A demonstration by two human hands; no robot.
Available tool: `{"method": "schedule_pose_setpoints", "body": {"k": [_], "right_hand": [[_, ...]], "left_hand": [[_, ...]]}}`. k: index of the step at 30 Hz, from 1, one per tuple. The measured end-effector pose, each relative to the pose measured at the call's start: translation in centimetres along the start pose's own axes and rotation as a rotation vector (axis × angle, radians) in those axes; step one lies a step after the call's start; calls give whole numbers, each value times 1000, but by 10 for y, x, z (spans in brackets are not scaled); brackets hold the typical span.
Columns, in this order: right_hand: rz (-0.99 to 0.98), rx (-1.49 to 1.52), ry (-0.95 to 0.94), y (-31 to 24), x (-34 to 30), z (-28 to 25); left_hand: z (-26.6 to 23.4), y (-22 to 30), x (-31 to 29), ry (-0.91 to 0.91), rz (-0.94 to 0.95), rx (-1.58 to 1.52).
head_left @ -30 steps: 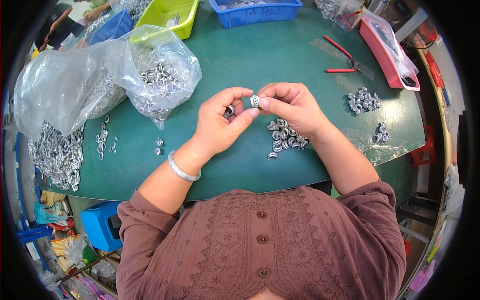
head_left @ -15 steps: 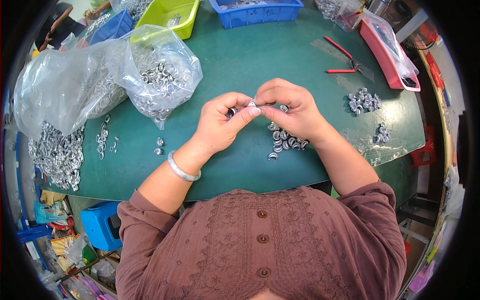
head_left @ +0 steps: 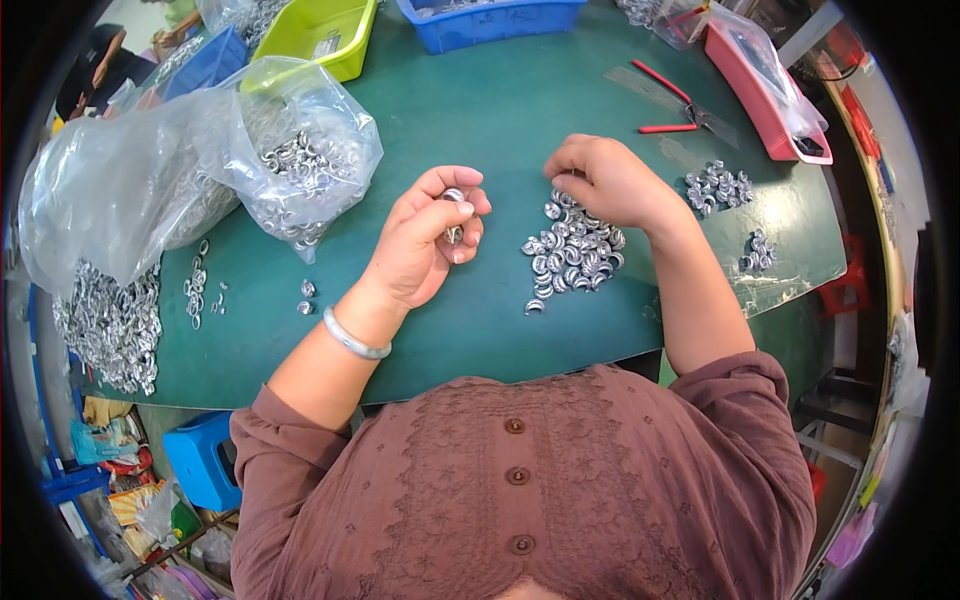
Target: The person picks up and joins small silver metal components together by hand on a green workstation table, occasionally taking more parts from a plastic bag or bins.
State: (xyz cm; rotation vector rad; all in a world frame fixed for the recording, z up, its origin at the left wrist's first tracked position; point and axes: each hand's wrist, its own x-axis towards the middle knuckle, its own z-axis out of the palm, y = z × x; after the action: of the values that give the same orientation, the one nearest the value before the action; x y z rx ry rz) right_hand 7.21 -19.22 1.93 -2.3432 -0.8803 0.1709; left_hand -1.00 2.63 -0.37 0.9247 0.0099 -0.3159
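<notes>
My left hand [head_left: 412,240], with a pale bangle [head_left: 355,337] at its wrist, is closed on small shiny silver metal pieces [head_left: 453,212], held between thumb and curled fingers. To its right, my right hand [head_left: 612,185] bends over the top of a pile of crescent-shaped silver pieces [head_left: 572,258]. Its thumb and fingertips are drawn together at the pile's upper edge; whatever they grip is too small to make out. A gap of green table separates the two hands.
Clear plastic bags [head_left: 300,165] of silver rings and a heap of metal parts [head_left: 110,325] lie left. Red-handled pliers [head_left: 680,105], smaller piles [head_left: 718,188] and a pink basket [head_left: 765,95] are right. Blue [head_left: 490,30] and lime-green [head_left: 315,40] bins stand at the back.
My hands were together, fingertips meeting at a small metal piece. They have parted: my left hand keeps silver pieces, while my right has moved right to the pile, now more exposed.
</notes>
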Motion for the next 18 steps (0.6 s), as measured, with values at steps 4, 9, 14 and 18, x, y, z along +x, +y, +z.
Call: {"method": "schedule_pose_setpoints", "body": {"k": [4,9,14,18], "right_hand": [[-82,-85,-107,1,-3,1],[-190,-166,-113,4,-1,7],[-332,56,97,-15,2,14],[-426,179,235,-24,1,22]], "left_hand": [[0,2,0,8,-51,-14],[2,-1,0,60,-93,106],[4,-1,0,61,-177,215],[10,-2,-2,-12,-249,257]]}}
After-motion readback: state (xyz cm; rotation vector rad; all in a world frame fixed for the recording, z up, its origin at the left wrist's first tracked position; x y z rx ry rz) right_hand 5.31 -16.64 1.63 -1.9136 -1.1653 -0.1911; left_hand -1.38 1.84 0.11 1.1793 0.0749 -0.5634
